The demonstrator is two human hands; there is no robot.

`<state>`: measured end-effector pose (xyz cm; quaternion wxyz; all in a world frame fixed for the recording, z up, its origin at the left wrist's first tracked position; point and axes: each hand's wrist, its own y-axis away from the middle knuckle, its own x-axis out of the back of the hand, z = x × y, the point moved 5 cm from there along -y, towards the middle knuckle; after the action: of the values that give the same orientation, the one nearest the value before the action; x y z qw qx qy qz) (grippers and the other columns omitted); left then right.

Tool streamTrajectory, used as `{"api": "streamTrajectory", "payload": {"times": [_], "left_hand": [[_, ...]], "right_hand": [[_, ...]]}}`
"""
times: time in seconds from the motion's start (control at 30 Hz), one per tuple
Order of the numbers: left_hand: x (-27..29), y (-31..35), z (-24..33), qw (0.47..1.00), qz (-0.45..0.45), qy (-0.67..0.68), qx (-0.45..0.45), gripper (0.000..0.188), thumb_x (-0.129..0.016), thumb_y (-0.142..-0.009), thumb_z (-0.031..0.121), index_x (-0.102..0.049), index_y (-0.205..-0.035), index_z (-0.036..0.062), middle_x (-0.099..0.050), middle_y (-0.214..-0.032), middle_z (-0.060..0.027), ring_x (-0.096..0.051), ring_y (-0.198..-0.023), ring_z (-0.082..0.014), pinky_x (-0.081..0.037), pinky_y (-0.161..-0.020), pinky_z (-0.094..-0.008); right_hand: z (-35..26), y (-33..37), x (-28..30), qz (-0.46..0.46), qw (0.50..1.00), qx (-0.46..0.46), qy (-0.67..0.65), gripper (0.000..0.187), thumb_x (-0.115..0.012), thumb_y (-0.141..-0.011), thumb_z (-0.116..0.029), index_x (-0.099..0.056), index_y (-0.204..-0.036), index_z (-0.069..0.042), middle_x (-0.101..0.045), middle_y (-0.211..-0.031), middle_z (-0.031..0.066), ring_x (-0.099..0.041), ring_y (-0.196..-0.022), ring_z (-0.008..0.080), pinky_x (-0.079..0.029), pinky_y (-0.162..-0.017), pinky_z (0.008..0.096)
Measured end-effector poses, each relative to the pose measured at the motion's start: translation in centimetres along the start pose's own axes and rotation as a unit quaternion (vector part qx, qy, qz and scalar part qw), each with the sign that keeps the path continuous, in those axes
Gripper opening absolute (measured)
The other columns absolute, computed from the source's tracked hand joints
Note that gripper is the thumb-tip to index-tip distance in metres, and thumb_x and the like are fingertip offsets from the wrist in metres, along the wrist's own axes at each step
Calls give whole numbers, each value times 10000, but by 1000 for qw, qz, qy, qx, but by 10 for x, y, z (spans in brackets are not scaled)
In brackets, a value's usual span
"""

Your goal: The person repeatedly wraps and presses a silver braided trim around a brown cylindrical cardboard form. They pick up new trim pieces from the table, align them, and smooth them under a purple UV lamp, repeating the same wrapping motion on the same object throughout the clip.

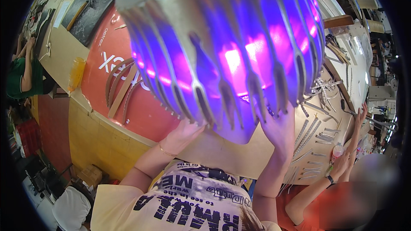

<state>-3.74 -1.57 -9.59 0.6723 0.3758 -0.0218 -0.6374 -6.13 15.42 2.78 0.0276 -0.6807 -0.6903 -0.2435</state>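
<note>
A large slotted metal lamp shade (198, 81) glowing violet fills the upper middle and hides much of what lies behind it. Behind its lower rim is my left hand (187, 131), its fingers mostly covered. My right hand (277, 124) reaches up under the rim, lit violet, with fingers bent together near a small sparkling piece (270, 110) that I cannot make out well. Beneath the light, a pale violet-lit surface (240, 131) shows between the two hands. Several curved brown straps (122, 86) lie on a red board (150, 124) left of my left hand.
On the tan table at right lie several narrow glittering strips (307, 134) and a silver strappy bundle (326, 89). A co-worker's hands (340, 164) are beside them. An amber bottle (77, 75) and a hammer (81, 10) on a dark slab are at left. Another person (25, 75) sits far left.
</note>
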Motion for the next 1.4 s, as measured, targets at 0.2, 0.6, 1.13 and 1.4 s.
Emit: {"api": "streamTrajectory", "payload": {"times": [0.2,0.6,1.13,1.4], "left_hand": [[-3,2,1,999,-14,13,-42,104,-657,-911,36,-729,-949,-28,-594,-893,7,-527,-755,-43,-422,-659,-203],[-16,22,31,885,20,-347,-310,265,-703,-851,20,-674,-1113,-7,-595,-1038,-77,-565,-915,-160,-459,-785,-273],[-57,58,50,769,-124,-490,-391,514,-601,-931,138,-454,-1399,-14,-440,-1429,-278,-426,-1340,-417,-332,-1106,-530],[-59,58,53,763,-146,-501,-382,557,-636,-901,98,-427,-1401,-30,-438,-1406,-315,-414,-1343,-438,-330,-1117,-510]], "right_hand": [[1,0,-1,7,1000,13,-14,331,-643,-839,4,-376,-1025,-58,-503,-583,-24,-407,-513,7,-300,-456,190],[0,-1,-1,19,999,2,-26,350,-625,-808,17,-363,-1025,-63,-497,-589,-25,-417,-521,12,-304,-465,189],[-4,5,41,-24,982,28,186,290,-766,-815,-270,-652,-868,-9,-591,-617,89,-543,-524,188,-427,-530,313],[10,6,42,-30,991,28,125,281,-726,-855,-257,-676,-819,17,-612,-639,85,-539,-556,160,-425,-544,300]]}}
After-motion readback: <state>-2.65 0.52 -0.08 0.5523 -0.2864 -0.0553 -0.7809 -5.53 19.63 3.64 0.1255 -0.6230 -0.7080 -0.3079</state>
